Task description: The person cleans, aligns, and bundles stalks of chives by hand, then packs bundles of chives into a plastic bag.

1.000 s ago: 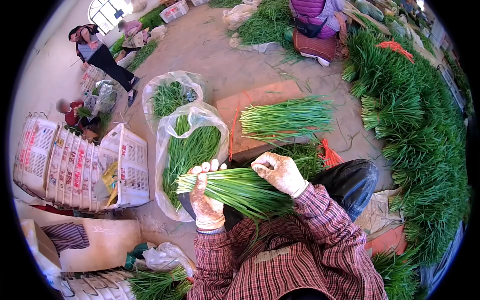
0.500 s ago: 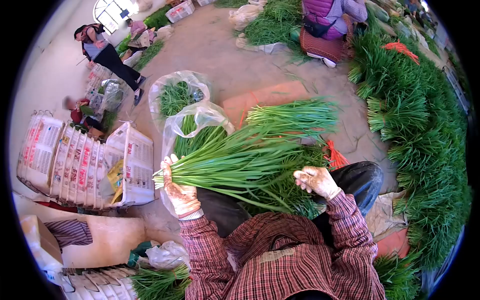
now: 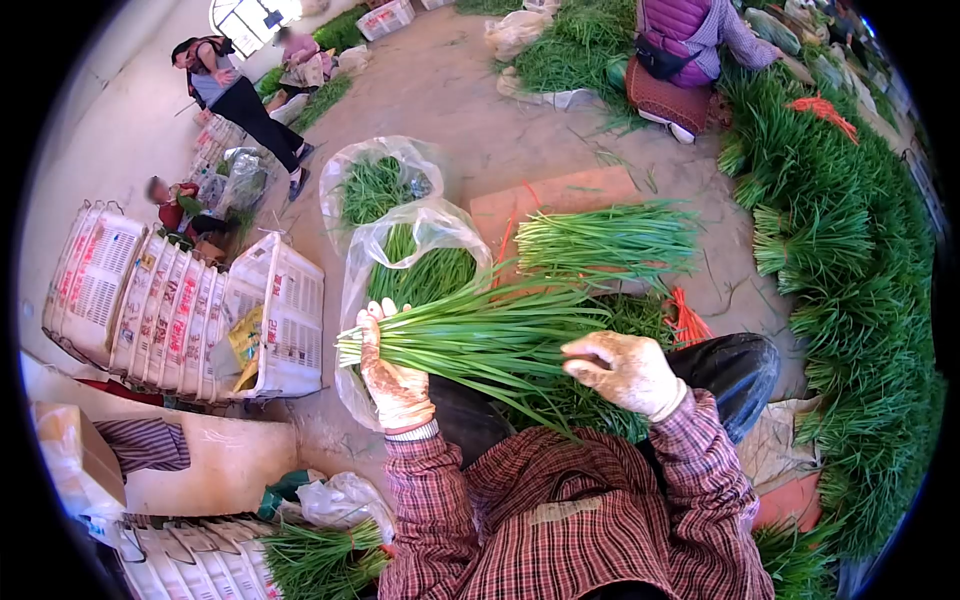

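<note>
Fingers of left hand are wrapping round pale ends of green bunch; right hand is half-curling, no hold showing. Bunch is fanning near the board's near edge; slack gripping is possibly risking slipping stems.

Can't make out the red characters on the white crates at the left, too small and blurred to read.

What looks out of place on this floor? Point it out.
Loose green stalks lie scattered on the floor beyond the board, apart from the neat pile on it, perhaps dropped. Nothing there looks clearly damaged.
</note>
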`<act>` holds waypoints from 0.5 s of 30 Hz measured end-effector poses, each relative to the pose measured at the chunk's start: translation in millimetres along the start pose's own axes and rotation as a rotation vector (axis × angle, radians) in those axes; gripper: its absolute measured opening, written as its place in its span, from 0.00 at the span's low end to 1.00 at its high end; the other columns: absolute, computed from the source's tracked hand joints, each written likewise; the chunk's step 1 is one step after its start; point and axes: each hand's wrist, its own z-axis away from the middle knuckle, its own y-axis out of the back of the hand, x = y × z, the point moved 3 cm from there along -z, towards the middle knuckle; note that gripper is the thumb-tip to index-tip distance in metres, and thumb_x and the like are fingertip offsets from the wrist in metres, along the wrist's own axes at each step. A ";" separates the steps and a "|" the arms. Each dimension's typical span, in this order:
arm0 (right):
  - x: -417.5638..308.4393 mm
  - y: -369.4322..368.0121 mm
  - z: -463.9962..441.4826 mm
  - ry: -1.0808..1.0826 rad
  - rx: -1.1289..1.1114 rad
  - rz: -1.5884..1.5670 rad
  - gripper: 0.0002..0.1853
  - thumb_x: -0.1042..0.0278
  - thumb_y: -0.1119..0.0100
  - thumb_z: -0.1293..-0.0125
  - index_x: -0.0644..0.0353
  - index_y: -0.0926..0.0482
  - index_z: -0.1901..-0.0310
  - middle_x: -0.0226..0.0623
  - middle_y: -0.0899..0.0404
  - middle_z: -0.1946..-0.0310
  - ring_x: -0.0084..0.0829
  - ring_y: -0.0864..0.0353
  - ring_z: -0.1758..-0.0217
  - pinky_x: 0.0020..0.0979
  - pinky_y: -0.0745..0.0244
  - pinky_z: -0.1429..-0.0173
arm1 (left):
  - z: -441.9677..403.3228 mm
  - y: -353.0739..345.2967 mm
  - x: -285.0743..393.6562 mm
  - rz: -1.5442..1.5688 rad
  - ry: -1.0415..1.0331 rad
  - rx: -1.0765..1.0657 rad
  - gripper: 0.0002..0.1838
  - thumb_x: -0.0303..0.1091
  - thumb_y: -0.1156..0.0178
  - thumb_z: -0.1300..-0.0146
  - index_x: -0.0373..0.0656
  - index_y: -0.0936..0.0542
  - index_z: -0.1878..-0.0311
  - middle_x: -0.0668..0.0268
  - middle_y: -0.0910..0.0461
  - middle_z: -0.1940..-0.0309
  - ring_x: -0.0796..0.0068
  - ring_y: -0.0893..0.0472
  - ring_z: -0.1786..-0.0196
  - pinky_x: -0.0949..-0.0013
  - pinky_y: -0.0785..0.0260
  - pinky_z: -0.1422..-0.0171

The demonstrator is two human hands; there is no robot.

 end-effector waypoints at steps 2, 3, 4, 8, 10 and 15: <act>-16.8 -15.8 -15.4 0.053 0.030 0.037 0.19 0.55 0.27 0.37 0.52 0.15 0.47 0.31 0.12 0.64 0.31 0.12 0.64 0.30 0.17 0.59 | 5.8 -6.9 -7.0 0.016 0.013 -0.106 0.13 0.34 0.39 0.25 0.41 0.23 0.42 0.64 0.20 0.41 0.65 0.22 0.35 0.51 0.32 0.24; -26.7 -23.4 -23.4 0.090 0.024 0.043 0.21 0.55 0.27 0.37 0.52 0.16 0.45 0.29 0.13 0.65 0.29 0.13 0.66 0.30 0.18 0.61 | 10.5 -11.7 -11.6 -0.001 0.020 -0.118 0.12 0.33 0.40 0.25 0.42 0.23 0.43 0.64 0.20 0.42 0.65 0.21 0.37 0.51 0.31 0.25; -38.2 -29.6 -32.3 0.150 0.034 0.089 0.22 0.55 0.27 0.38 0.52 0.16 0.44 0.31 0.14 0.65 0.32 0.13 0.67 0.32 0.19 0.62 | 12.7 -14.5 -15.7 0.021 0.051 -0.143 0.10 0.33 0.40 0.25 0.42 0.23 0.45 0.64 0.19 0.45 0.66 0.21 0.38 0.51 0.29 0.27; -45.6 -58.3 -47.0 0.247 0.031 0.152 0.18 0.56 0.30 0.37 0.53 0.15 0.47 0.36 0.16 0.67 0.38 0.14 0.67 0.36 0.19 0.62 | 30.4 -30.8 -26.7 0.007 0.115 -0.179 0.08 0.31 0.39 0.26 0.43 0.21 0.47 0.66 0.19 0.50 0.66 0.20 0.40 0.50 0.29 0.28; -45.2 -59.2 -49.8 0.299 0.058 0.145 0.17 0.59 0.25 0.40 0.54 0.13 0.51 0.35 0.12 0.61 0.36 0.11 0.62 0.33 0.17 0.57 | 33.7 -31.8 -29.4 0.016 0.151 -0.155 0.08 0.30 0.39 0.26 0.43 0.21 0.47 0.67 0.20 0.51 0.66 0.20 0.41 0.50 0.29 0.28; -44.7 -48.5 -62.9 0.198 0.032 -0.213 0.14 0.64 0.32 0.32 0.57 0.14 0.47 0.38 0.12 0.57 0.36 0.12 0.58 0.34 0.17 0.52 | 42.4 -33.5 -42.0 -0.035 0.265 -0.132 0.08 0.28 0.42 0.25 0.40 0.24 0.47 0.64 0.24 0.54 0.65 0.22 0.47 0.56 0.28 0.31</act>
